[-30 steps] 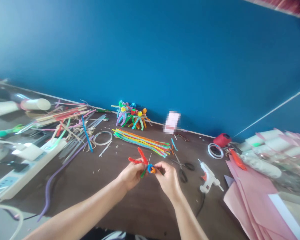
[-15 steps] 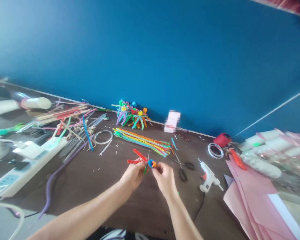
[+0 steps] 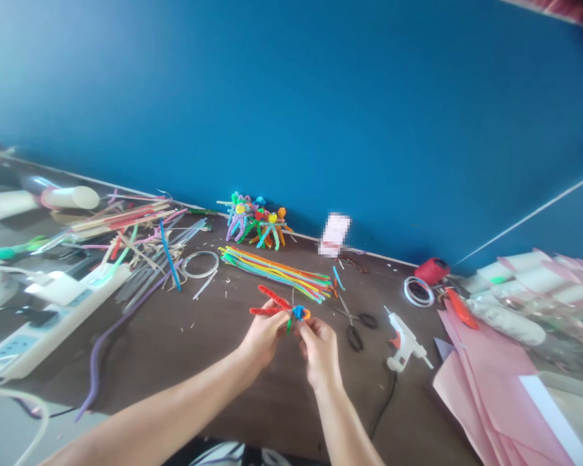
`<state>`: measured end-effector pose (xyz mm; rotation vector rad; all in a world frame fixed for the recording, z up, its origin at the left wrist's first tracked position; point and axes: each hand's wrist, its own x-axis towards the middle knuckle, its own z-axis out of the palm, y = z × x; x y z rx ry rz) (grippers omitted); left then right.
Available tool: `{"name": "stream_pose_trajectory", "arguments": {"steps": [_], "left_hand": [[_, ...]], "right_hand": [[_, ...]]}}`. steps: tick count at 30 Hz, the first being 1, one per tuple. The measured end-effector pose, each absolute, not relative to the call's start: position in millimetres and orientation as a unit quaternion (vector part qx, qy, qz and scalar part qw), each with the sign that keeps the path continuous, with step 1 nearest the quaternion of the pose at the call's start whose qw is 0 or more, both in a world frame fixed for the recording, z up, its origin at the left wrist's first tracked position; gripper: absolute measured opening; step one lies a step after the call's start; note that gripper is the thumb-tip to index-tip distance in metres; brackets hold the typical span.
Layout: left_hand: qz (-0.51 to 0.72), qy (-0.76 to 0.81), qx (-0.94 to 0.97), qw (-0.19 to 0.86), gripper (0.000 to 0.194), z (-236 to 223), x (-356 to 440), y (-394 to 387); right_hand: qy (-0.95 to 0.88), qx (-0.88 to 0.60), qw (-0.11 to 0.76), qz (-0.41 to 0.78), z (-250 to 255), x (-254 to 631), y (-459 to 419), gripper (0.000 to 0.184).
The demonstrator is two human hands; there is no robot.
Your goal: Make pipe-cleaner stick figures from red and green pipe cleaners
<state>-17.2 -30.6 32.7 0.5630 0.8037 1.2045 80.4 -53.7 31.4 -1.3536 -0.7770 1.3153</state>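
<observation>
Head view, just the one. Clamping a pipe cleaner piece (image 3: 282, 304) in left hand (image 3: 262, 338): red prongs (image 3: 267, 310) out to the left, blue-and-orange knot (image 3: 298, 313) at the right end. Pinching low at the knot with right hand (image 3: 321, 349); too blurred to tell which fingertips bear on it. Shifted knot slightly right and up versus a second ago; tucked right fingers further under, closer to the left. Reads as a regrip around the knot, nothing let go. Held above the table (image 3: 175, 343), near side of the pipe cleaner bundle (image 3: 274, 273). Behind that, small figures (image 3: 257, 223) by a blue wall (image 3: 291, 97). Off right: scissors (image 3: 352, 317), glue gun (image 3: 406, 339), pink sheets (image 3: 495, 362). Off left: power strip (image 3: 65, 317), loose sticks (image 3: 126, 222).
</observation>
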Motion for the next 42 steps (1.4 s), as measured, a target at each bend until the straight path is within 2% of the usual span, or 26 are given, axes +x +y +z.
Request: {"name": "stream_pose_trajectory", "arguments": {"steps": [9, 20, 30, 36, 42], "left_hand": [[0.532, 0.334, 0.265, 0.732, 0.015, 29, -19, -30], [0.593, 0.400, 0.270, 0.645, 0.020, 24, -13, -30], [0.602, 0.443, 0.399, 0.532, 0.014, 19, -12, -26], [0.537, 0.471, 0.511, 0.479, 0.010, 19, -20, -21], [0.496, 0.482, 0.570, 0.444, 0.011, 13, -23, -16]], "right_hand": [[-0.310, -0.541, 0.525, 0.579, 33, 79, -52, 0.024], [-0.280, -0.548, 0.524, 0.589, 29, 74, -54, 0.025], [-0.395, -0.594, 0.518, 0.471, 29, 74, -58, 0.019], [-0.548, -0.636, 0.429, 0.334, 36, 88, -57, 0.011], [-0.733, -0.632, 0.236, 0.086, 65, 101, -58, 0.014]]}}
